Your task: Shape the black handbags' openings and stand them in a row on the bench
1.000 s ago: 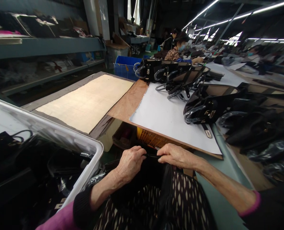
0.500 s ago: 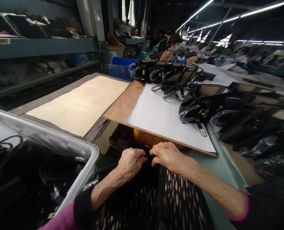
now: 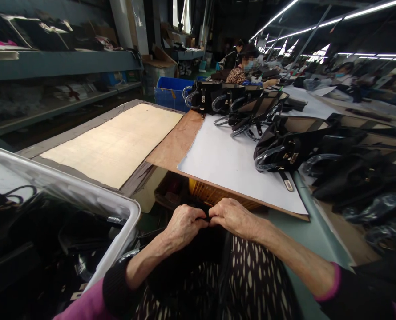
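Note:
Over my lap lies a black handbag (image 3: pixel 200 251), dark against the patterned apron (image 3: pixel 258 271), so much of its shape is hard to make out. My left hand (image 3: pixel 185 226) is closed, pinching the bag's far upper edge between thumb and fingers. Close beside it, my right hand (image 3: pixel 230 218) pinches the same edge, fingertips nearly meeting the left ones. Whatever small part sits between the fingertips is hidden. A bit of clear plastic wrap shows by my left forearm.
At left stands a white bin (image 3: pixel 118 202) holding black bags. Ahead is a table with a white sheet (image 3: pixel 231 164) and several black handbags (image 3: pixel 278 146) with plastic-wrapped handles. A cream sheet (image 3: pixel 118 142) lies left of it. A yellow crate (image 3: pixel 211 191) sits underneath. Co-workers sit farther back.
My hands have drawn slightly closer together, with fingertips now almost touching on the bag's edge. The view has shifted slightly, and the surroundings appear a little farther right.

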### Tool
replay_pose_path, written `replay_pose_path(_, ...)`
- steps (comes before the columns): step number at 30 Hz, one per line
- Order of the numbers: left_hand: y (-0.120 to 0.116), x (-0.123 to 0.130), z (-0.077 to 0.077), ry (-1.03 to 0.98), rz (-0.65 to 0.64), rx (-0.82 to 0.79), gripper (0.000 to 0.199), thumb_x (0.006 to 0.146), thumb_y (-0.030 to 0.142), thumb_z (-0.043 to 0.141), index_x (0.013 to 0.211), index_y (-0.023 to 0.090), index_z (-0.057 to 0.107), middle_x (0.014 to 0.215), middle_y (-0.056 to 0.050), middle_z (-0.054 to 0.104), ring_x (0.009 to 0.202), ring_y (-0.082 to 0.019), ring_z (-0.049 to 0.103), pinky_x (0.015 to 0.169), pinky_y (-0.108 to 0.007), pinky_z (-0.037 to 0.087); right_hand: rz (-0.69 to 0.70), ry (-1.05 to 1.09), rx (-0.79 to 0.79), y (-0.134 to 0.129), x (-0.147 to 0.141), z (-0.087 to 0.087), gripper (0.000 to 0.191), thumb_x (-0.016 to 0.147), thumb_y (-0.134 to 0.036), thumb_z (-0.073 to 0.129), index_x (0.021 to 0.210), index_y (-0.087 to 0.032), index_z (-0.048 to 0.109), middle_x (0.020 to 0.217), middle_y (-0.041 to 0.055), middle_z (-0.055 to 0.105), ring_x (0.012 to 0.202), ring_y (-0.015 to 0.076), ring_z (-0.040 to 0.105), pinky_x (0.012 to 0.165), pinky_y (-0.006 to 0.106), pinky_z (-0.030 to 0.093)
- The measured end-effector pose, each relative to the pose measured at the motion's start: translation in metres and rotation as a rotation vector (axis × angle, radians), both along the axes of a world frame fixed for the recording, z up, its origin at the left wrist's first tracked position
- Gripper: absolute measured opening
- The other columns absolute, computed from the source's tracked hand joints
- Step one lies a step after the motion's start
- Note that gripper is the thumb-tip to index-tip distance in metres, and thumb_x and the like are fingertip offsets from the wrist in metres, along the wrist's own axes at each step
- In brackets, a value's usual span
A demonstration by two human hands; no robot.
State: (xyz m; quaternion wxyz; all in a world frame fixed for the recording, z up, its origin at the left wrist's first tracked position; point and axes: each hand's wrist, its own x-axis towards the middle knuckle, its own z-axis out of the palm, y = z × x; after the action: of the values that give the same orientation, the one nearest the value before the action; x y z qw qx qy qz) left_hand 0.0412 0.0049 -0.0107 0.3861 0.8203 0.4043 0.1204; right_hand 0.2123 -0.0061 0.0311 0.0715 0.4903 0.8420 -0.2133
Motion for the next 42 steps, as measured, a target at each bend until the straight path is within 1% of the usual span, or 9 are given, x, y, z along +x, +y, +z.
replay_pose_path(5,0.003,-0.014,0.003,-0.047,0.000,-0.049,0.023,0.078,0.024,0.047,0.078,0.014,0.068,0.062,0.001,0.058,0.058,-0.010,0.047,0.057,-0.019,0.033,-0.038,-0.017,-0.027,-0.002,0.003,0.000,0.028,0.084,-0.036,0.045,0.070,-0.020,0.063,0.066,0.0005,0.063,0.066,0.0128,0.053,0.060,0.023,0.029)
replay_pose_path(7,0.001,-0.019,0.003,-0.027,0.044,-0.063,0.024,0.078,0.024,0.047,0.075,0.014,0.068,0.059,0.001,0.056,0.056,-0.010,0.046,0.056,-0.019,0.033,-0.051,-0.047,-0.023,-0.003,0.002,0.000,0.030,0.085,-0.038,0.043,0.072,-0.020,0.063,0.068,0.0016,0.064,0.067,0.0139,0.055,0.058,0.024,0.029)
replay_pose_path(11,-0.001,-0.021,0.003,-0.015,0.092,-0.079,0.025,0.077,0.024,0.046,0.067,0.013,0.066,0.051,0.003,0.047,0.051,-0.009,0.040,0.051,-0.019,0.029,-0.040,-0.043,-0.009,0.000,-0.005,0.000,0.020,0.076,-0.039,0.056,0.086,-0.024,0.064,0.074,0.0016,0.065,0.074,0.0171,0.057,0.059,0.023,0.030)
replay_pose_path(14,-0.002,-0.018,0.004,-0.007,0.107,-0.112,0.024,0.076,0.025,0.047,0.065,0.013,0.065,0.049,0.004,0.042,0.049,-0.008,0.037,0.049,-0.019,0.027,-0.046,-0.013,-0.036,0.005,-0.008,-0.001,0.015,0.074,-0.035,0.058,0.077,-0.023,0.065,0.067,-0.0005,0.061,0.068,0.0143,0.054,0.059,0.022,0.030)
replay_pose_path(19,-0.004,-0.017,0.008,-0.015,0.117,-0.134,0.022,0.074,0.024,0.049,0.064,0.014,0.066,0.048,0.004,0.039,0.050,-0.008,0.036,0.049,-0.019,0.026,-0.049,0.119,-0.100,0.006,-0.006,-0.003,0.020,0.077,-0.030,0.053,0.063,-0.019,0.061,0.052,-0.0044,0.048,0.055,0.0091,0.042,0.055,0.021,0.026)
replay_pose_path(28,-0.004,-0.019,0.009,-0.055,0.116,-0.123,0.025,0.074,0.023,0.047,0.063,0.012,0.066,0.049,0.004,0.040,0.050,-0.008,0.033,0.049,-0.020,0.025,-0.012,0.136,-0.108,0.005,-0.018,0.000,0.024,0.083,-0.034,0.044,0.074,-0.021,0.063,0.061,-0.0015,0.055,0.060,0.0112,0.049,0.058,0.021,0.029)
replay_pose_path(33,0.001,-0.057,0.008,-0.118,0.064,-0.392,0.021,0.066,0.022,0.055,0.082,0.016,0.067,0.062,0.004,0.053,0.057,-0.009,0.043,0.050,-0.018,0.030,-0.051,0.196,-0.175,0.005,-0.017,-0.004,0.026,0.082,-0.031,0.042,0.070,-0.020,0.062,0.060,-0.0020,0.053,0.060,0.0111,0.047,0.060,0.021,0.031)
replay_pose_path(37,-0.004,-0.098,-0.006,-0.158,0.144,-0.567,0.032,0.059,0.020,0.060,0.090,0.016,0.064,0.069,0.004,0.057,0.063,-0.012,0.049,0.052,-0.018,0.034,-0.096,0.207,-0.179,0.005,-0.011,-0.014,0.027,0.081,-0.030,0.042,0.063,-0.018,0.057,0.059,-0.0014,0.053,0.060,0.0117,0.047,0.061,0.022,0.031)
replay_pose_path(42,-0.015,-0.110,-0.016,-0.171,0.280,-0.535,0.031,0.065,0.032,0.060,0.092,0.016,0.065,0.071,0.003,0.058,0.064,-0.012,0.050,0.056,-0.019,0.036,-0.122,0.214,-0.194,0.008,-0.012,-0.022,0.025,0.080,-0.031,0.043,0.062,-0.018,0.054,0.057,-0.0028,0.049,0.059,0.0113,0.046,0.058,0.022,0.030)
